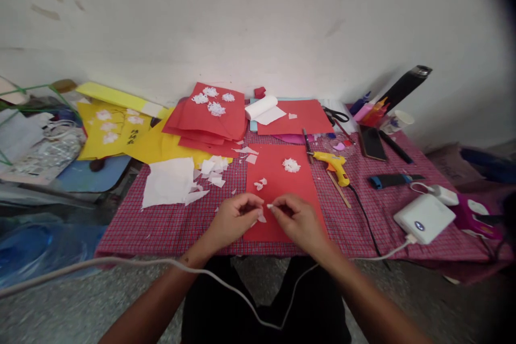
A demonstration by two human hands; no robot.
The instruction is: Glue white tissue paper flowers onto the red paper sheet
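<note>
My left hand [237, 217] is over the lower left of a red sheet [274, 166], thumb and fingers pinched, with a small piece of white paper [262, 219] at the fingertips. Close beside it, my right hand [297, 219] pinches a small white twist of paper [270, 206]. Just above the hands, several small curled white pieces [260, 184] lie on the red sheet. A fringed white paper flower [291, 165] rests near the sheet's upper right.
White paper squares [213, 166] and a larger white sheet [169, 181] lie left. A yellow glue gun [334, 165], wooden stick [339, 190], blue-handled cutter [389, 180] and white power box [424, 219] are right. Red sheets with white flowers [216, 109] stand behind. A cable [226, 287] crosses my lap.
</note>
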